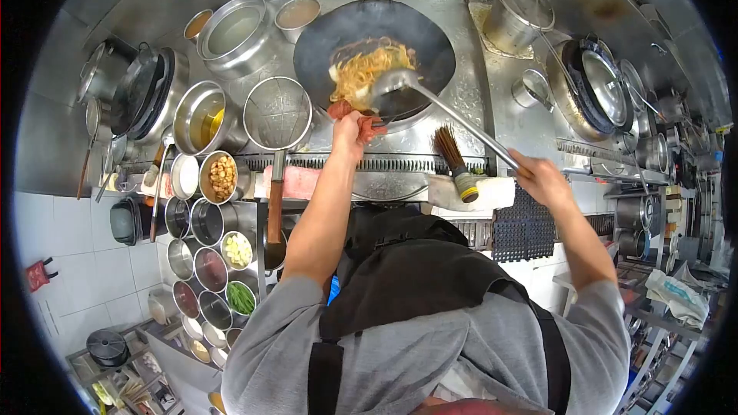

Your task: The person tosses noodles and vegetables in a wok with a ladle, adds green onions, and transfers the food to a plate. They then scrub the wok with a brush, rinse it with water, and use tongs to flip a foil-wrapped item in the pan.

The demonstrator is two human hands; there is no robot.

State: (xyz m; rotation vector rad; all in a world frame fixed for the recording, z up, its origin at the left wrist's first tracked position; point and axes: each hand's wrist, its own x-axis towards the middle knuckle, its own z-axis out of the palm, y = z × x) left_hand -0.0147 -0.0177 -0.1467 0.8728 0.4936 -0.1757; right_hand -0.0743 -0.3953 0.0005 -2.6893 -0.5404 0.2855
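Both my hands are at the big black round wok (314, 46), cloth in one and ladle in the other.
My left hand (348, 135) is closed around a crumpled red cloth (372, 129) at the wok's near rim; what lies beneath the cloth is hidden from me. My right hand (540, 180) has its fingers wrapped round the end of a long-handled silver metal ladle (465, 121), its bowl down inside the wok against the yellow-brown noodles (370, 65), which look blurred. The wok sits on the steel stove top, its far loop handle away from me. Left of it is a round wire-mesh strainer (277, 114) with a wooden grip, and between my arms a brown bristle brush (453, 155) leans by a folded white cloth (494, 193).
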